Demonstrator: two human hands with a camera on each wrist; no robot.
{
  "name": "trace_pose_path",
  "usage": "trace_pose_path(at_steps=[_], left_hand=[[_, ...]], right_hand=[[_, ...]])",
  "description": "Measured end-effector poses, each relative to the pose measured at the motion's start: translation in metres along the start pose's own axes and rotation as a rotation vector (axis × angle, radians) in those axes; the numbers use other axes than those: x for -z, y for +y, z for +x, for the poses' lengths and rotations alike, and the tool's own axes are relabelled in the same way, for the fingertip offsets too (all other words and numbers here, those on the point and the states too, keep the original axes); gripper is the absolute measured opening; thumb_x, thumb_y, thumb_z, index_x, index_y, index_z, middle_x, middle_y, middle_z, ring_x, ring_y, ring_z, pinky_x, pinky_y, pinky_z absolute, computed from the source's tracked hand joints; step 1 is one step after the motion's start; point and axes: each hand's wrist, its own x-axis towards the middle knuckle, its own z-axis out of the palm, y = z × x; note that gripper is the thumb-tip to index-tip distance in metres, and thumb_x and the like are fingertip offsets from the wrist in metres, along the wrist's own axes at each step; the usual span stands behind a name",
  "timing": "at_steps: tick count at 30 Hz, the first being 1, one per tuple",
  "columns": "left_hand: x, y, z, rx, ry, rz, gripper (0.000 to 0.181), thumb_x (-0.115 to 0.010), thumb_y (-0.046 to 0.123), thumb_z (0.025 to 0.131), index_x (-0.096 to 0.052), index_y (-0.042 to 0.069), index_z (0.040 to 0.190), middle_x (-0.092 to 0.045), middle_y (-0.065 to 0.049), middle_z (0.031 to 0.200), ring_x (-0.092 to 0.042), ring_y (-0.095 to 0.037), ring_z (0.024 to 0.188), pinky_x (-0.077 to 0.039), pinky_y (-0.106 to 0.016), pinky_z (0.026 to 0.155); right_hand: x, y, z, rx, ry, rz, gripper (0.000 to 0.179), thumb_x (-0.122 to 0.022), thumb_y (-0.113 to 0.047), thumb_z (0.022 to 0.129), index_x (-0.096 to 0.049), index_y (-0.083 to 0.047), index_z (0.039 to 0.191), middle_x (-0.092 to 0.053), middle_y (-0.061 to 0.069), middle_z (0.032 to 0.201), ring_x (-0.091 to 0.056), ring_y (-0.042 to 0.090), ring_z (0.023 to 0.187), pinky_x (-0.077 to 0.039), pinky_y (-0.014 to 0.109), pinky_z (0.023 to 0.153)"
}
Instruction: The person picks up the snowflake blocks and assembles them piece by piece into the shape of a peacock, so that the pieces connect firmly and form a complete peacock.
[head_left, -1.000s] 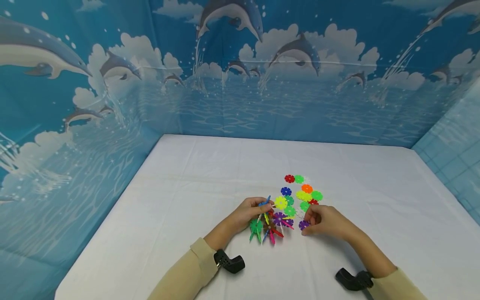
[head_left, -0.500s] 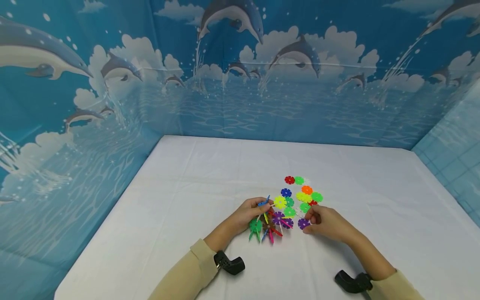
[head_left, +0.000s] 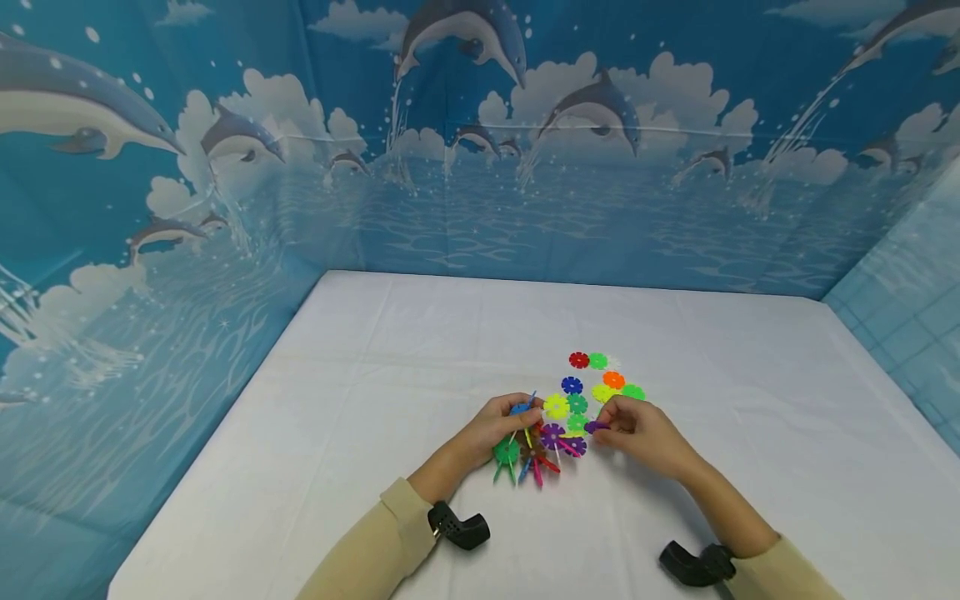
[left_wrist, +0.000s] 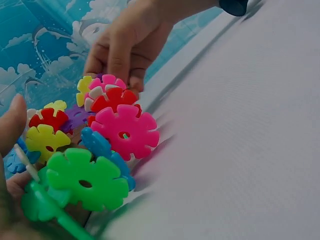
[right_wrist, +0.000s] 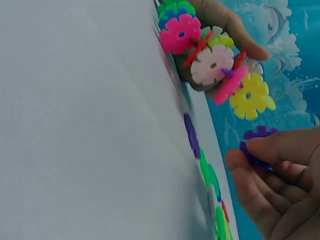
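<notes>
My left hand [head_left: 491, 429] grips a cluster of interlocking plastic flower discs, many-coloured and slotted round their edges. A green disc [left_wrist: 87, 180] and a pink disc [left_wrist: 125, 132] face the left wrist view. Between thumb and fingertips, my right hand [head_left: 648, 435] pinches a single purple flower disc [right_wrist: 257, 132], seen nearly edge-on in the head view. It is raised over the table, just right of the cluster. In the right wrist view, a yellow disc [right_wrist: 250, 97] on the cluster is closest to it, with a gap between. My left palm is partly hidden behind the discs.
Loose discs lie flat on the white table [head_left: 420, 333] beyond my hands, among them a red disc [head_left: 579, 360], a blue disc [head_left: 572, 385] and an orange disc [head_left: 613, 380]. Another purple disc [head_left: 575, 447] lies near the cluster. Dolphin-print curtains [head_left: 480, 208] enclose the table.
My right hand has moved left and up in the head view with the purple disc, which has tipped from face-on to nearly edge-on. The left hand's cluster has shifted slightly left.
</notes>
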Motion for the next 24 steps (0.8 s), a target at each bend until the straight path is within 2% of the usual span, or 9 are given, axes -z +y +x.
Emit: trace_pose_path(at_steps=[4, 8, 11, 18, 24], left_hand=[[0.0, -0.002, 0.002, 0.018, 0.03, 0.004, 0.034, -0.055, 0.011, 0.098, -0.054, -0.013, 0.122, -0.06, 0.003, 0.091, -0.053, -0.009, 0.093, -0.042, -0.026, 0.094], [-0.001, -0.003, 0.003, 0.03, 0.057, 0.0, 0.037, -0.055, 0.014, 0.098, -0.054, -0.012, 0.123, -0.061, -0.002, 0.103, -0.051, -0.012, 0.106, -0.036, -0.034, 0.105], [-0.001, -0.003, 0.004, 0.035, 0.069, -0.001, 0.038, -0.055, 0.016, 0.097, -0.055, -0.012, 0.123, -0.061, -0.005, 0.108, -0.05, -0.014, 0.112, -0.035, -0.036, 0.107], [0.0, -0.004, 0.004, 0.024, 0.066, 0.015, 0.037, -0.055, 0.018, 0.097, -0.055, -0.01, 0.121, -0.059, -0.004, 0.107, -0.05, -0.014, 0.109, -0.039, -0.031, 0.102], [-0.003, -0.002, 0.003, -0.005, 0.065, 0.043, 0.029, -0.053, 0.021, 0.1, -0.057, -0.005, 0.112, -0.059, 0.001, 0.088, -0.054, -0.01, 0.084, -0.045, -0.023, 0.079]], right_hand=[[-0.008, -0.01, 0.003, 0.072, 0.091, 0.047, 0.013, -0.073, -0.005, 0.086, -0.062, -0.001, 0.091, -0.068, 0.006, 0.088, -0.067, 0.02, 0.079, -0.055, 0.023, 0.069], [-0.016, -0.018, 0.007, 0.137, 0.178, -0.011, 0.01, -0.075, -0.005, 0.085, -0.065, -0.006, 0.086, -0.07, 0.003, 0.088, -0.066, 0.018, 0.081, -0.055, 0.025, 0.07], [-0.019, -0.021, 0.01, 0.171, 0.206, -0.073, 0.012, -0.076, -0.002, 0.083, -0.066, -0.008, 0.083, -0.07, 0.0, 0.086, -0.065, 0.018, 0.08, -0.056, 0.028, 0.07], [-0.023, -0.02, 0.013, 0.233, 0.215, -0.14, 0.015, -0.076, 0.001, 0.082, -0.067, -0.011, 0.079, -0.067, -0.005, 0.081, -0.065, 0.015, 0.076, -0.056, 0.029, 0.068], [-0.025, -0.022, 0.014, 0.311, 0.219, -0.185, 0.016, -0.077, 0.001, 0.081, -0.071, -0.014, 0.079, -0.067, -0.006, 0.081, -0.063, 0.011, 0.075, -0.056, 0.028, 0.067]])
